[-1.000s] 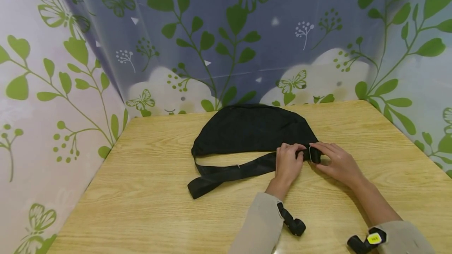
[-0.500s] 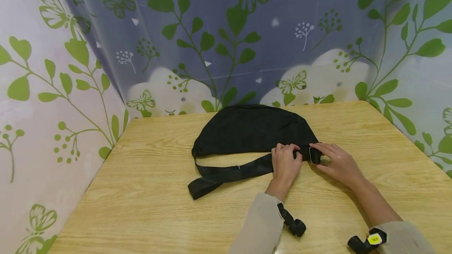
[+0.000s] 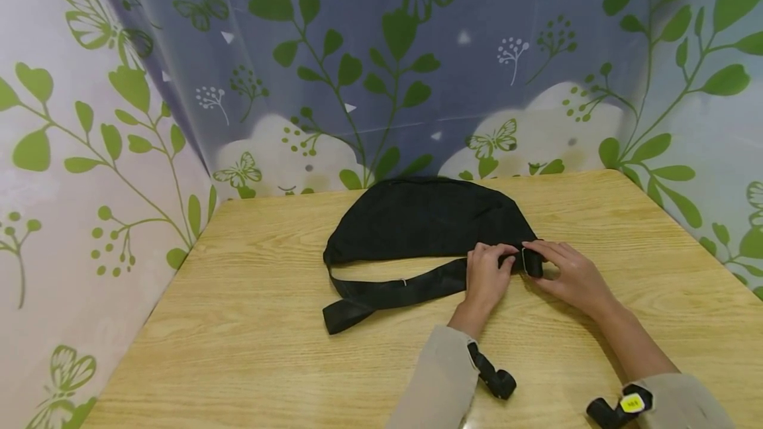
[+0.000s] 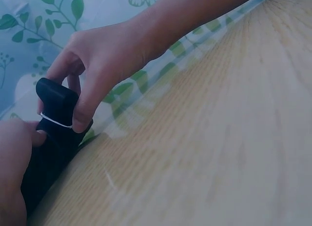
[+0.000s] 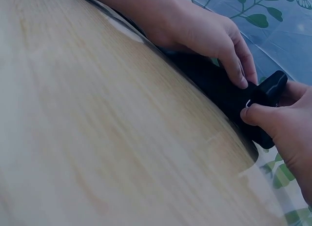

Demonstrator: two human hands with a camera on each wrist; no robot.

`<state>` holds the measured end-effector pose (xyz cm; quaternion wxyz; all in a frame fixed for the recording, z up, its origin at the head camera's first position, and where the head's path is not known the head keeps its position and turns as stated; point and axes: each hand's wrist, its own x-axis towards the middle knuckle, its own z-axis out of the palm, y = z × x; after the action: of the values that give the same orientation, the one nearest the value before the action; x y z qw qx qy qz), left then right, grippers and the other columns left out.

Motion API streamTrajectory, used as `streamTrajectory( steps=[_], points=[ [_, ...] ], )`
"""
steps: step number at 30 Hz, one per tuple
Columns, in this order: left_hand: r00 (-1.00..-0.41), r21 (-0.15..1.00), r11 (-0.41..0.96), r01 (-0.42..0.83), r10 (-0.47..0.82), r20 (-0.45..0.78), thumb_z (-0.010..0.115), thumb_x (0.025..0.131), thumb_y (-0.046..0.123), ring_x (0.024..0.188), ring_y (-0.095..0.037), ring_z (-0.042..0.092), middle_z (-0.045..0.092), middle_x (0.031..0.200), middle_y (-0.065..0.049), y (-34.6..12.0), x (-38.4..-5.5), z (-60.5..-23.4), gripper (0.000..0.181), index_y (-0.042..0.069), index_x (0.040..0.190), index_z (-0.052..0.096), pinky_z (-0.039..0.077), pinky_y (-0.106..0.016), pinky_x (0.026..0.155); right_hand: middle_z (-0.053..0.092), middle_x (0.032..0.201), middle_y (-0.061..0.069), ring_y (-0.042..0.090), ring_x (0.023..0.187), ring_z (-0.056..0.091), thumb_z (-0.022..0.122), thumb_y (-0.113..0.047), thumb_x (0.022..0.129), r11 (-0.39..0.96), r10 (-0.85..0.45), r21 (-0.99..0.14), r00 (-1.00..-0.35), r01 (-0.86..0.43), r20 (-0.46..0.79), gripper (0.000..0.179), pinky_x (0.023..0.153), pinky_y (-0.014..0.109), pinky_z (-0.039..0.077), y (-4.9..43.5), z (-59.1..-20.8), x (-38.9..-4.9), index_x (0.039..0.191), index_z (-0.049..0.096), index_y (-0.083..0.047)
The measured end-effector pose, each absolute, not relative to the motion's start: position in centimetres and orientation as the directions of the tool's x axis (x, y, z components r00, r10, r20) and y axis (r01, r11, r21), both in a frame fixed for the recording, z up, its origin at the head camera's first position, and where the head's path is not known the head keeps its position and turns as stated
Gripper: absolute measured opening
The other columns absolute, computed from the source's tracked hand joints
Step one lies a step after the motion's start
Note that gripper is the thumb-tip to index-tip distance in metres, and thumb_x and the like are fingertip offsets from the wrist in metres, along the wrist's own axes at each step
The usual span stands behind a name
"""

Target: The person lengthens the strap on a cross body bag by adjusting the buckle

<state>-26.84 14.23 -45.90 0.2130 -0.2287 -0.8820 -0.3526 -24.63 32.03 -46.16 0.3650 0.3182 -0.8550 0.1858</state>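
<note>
A black half-moon waist bag [image 3: 423, 218] lies flat on the wooden table [image 3: 238, 336], its black strap [image 3: 432, 283] spread along its near side. Thumb and fingers of my left hand [image 3: 489, 278] pinch the strap just left of a metal-framed slide buckle [image 3: 524, 261]. My right hand [image 3: 571, 277] grips that buckle between thumb and fingers at the bag's right corner. A short loop of strap stands up through the buckle in the left wrist view, between the right hand's [image 4: 105, 57] thumb and fingers. Further left, the strap ends in a folded loop [image 3: 346, 316].
A thin metal ring [image 3: 403, 282] sits on the strap's middle. Printed curtains with leaves and butterflies [image 3: 381, 71] hang behind the table and along both sides. Beige sleeves with black wrist straps [image 3: 493, 373] cover the forearms.
My left hand slid slightly left along the strap, then back right toward the buckle. The strap's folded left end has drawn a little to the right. The right hand stays at the buckle.
</note>
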Motion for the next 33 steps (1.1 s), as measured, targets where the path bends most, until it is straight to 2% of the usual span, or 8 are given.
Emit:
streamTrajectory(
  steps=[8, 13, 22, 29, 33],
  points=[
    [-0.807, 0.44, 0.768, 0.466, 0.164, 0.567, 0.066, 0.083, 0.024, 0.078, -0.01, 0.048, 0.065, 0.083, 0.012, 14.14, -26.9, -46.02, 0.008, 0.024, 0.089, 0.072, 0.035, -0.023, 0.074, 0.061, 0.104, 0.013, 0.026, 0.085, 0.057, 0.044, -0.058, 0.087, 0.733, -0.411, -0.085, -0.539, -0.675, 0.735, 0.064, 0.07, 0.035, 0.043, 32.05, -46.22, -24.68, 0.116, 0.061, -0.003],
    [-0.811, 0.494, 0.726, 0.478, 0.15, 0.566, 0.067, 0.083, 0.02, 0.075, -0.009, 0.048, 0.065, 0.081, 0.01, 14.09, -26.88, -46.03, 0.007, 0.021, 0.087, 0.073, 0.036, -0.022, 0.072, 0.062, 0.103, 0.013, 0.026, 0.085, 0.057, 0.044, -0.058, 0.087, 0.738, -0.411, -0.081, -0.541, -0.67, 0.733, 0.064, 0.069, 0.037, 0.043, 32.03, -46.27, -24.7, 0.116, 0.061, -0.003],
    [-0.799, 0.536, 0.635, 0.556, 0.232, 0.555, 0.066, 0.086, 0.021, 0.076, -0.005, 0.047, 0.064, 0.083, 0.01, 14.18, -26.94, -46.07, 0.012, 0.021, 0.095, 0.073, 0.035, -0.017, 0.073, 0.062, 0.105, 0.013, 0.026, 0.087, 0.057, 0.046, -0.059, 0.086, 0.723, -0.403, -0.103, -0.537, -0.683, 0.741, 0.064, 0.072, 0.032, 0.042, 32.0, -46.27, -24.67, 0.116, 0.061, -0.004],
    [-0.792, 0.496, 0.684, 0.534, 0.2, 0.577, 0.066, 0.085, 0.023, 0.078, -0.008, 0.048, 0.066, 0.089, 0.01, 14.23, -27.04, -46.13, 0.012, 0.022, 0.096, 0.073, 0.035, -0.02, 0.074, 0.061, 0.106, 0.012, 0.024, 0.086, 0.057, 0.045, -0.058, 0.087, 0.722, -0.405, -0.106, -0.542, -0.684, 0.736, 0.064, 0.071, 0.032, 0.042, 32.0, -46.28, -24.65, 0.117, 0.061, -0.004],
    [-0.773, 0.474, 0.704, 0.529, 0.17, 0.611, 0.068, 0.081, 0.02, 0.079, -0.009, 0.049, 0.065, 0.087, 0.01, 14.2, -27.07, -46.08, 0.011, 0.021, 0.092, 0.072, 0.035, -0.023, 0.075, 0.061, 0.106, 0.012, 0.025, 0.087, 0.057, 0.045, -0.058, 0.086, 0.723, -0.402, -0.112, -0.547, -0.682, 0.734, 0.064, 0.073, 0.03, 0.041, 32.03, -46.3, -24.67, 0.118, 0.061, -0.004]
  ],
)
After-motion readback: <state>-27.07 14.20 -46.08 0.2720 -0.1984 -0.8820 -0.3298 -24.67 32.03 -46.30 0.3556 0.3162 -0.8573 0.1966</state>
